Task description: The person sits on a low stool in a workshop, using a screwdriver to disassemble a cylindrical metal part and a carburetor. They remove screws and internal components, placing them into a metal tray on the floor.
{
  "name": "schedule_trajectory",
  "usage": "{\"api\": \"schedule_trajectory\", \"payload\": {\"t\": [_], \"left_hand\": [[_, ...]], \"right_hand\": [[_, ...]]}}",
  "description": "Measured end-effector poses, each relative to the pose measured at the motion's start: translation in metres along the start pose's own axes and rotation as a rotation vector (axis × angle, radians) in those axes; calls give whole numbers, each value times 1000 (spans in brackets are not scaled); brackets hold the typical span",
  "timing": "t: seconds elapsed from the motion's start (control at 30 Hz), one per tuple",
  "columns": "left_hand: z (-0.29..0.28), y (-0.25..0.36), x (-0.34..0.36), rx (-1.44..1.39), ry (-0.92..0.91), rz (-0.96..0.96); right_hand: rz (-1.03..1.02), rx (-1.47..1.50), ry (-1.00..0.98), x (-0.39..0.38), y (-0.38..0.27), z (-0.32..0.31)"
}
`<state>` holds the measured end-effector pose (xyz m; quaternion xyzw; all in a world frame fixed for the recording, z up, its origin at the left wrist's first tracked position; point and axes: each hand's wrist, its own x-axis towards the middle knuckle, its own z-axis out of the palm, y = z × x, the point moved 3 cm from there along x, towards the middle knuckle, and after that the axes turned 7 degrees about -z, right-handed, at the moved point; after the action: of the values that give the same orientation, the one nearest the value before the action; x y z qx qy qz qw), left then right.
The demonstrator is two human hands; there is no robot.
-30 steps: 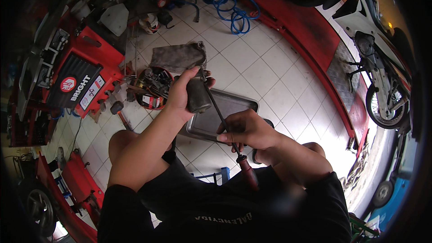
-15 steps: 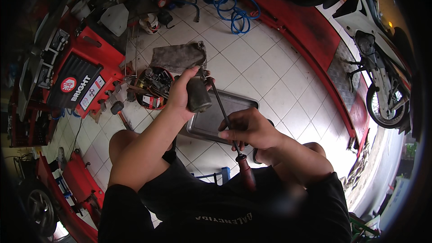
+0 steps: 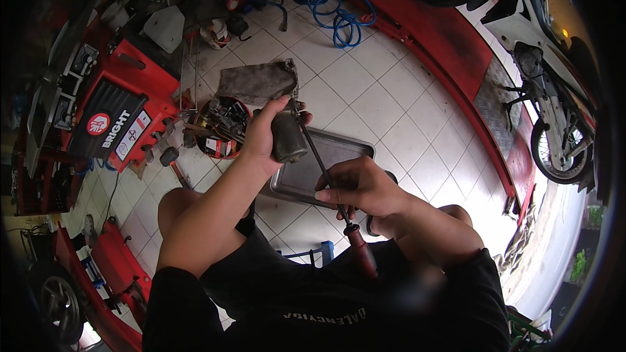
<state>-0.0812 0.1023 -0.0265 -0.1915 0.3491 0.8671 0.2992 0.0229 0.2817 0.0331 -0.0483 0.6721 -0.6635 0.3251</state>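
My left hand [image 3: 261, 135] is closed around a dark, worn metal cylinder [image 3: 289, 138], which looks like a small motor; its upper end is partly covered by my fingers. Between the fingers and thumb of my right hand [image 3: 366, 186] is the shaft of a long screwdriver [image 3: 360, 251]. Its red handle points back toward my body, below the hand. The shaft slants up to the cylinder's top end, beside my left fingertips; whether the tip touches the part cannot be made out. A shallow metal tray [image 3: 287, 188] lies on the floor beneath both hands.
Beyond my left hand, a grey rag [image 3: 251, 85] lies on the tiles beside a round container [image 3: 242, 109] full of tools and parts. A red machine [image 3: 111, 114] stands left. Blue hose [image 3: 345, 32] coils ahead. To the right are a red lift platform [image 3: 450, 45] and a motorcycle [image 3: 551, 111].
The screwdriver's handle has swung slightly to the right, so its shaft slants a little more. Both hands and the metal cylinder have stayed nearly in place.
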Motion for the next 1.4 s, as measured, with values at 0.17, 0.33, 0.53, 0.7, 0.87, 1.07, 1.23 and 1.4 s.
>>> {"api": "schedule_trajectory", "payload": {"t": [0.17,0.33,0.53,0.7,0.87,1.07,1.23,1.4], "left_hand": [[0,1,-1,-1,2,12],[-1,1,0,28,4,63],[0,3,-1,86,7,115],[5,3,-5,141,-24,169],[8,0,-6,208,-16,224],[7,-3,-10,190,-22,218],[11,2,-15,154,-13,170],[11,1,-13,187,-25,201]], "right_hand": [[-15,-1,5,0,1,1],[-12,0,8,0,-1,1],[-61,-22,-8,1,1,3],[14,120,-31,4,21,3],[16,274,-85,1,8,6],[48,48,-131,6,10,0],[-56,-131,-60,11,17,6],[-57,45,-202,13,21,12]]}}
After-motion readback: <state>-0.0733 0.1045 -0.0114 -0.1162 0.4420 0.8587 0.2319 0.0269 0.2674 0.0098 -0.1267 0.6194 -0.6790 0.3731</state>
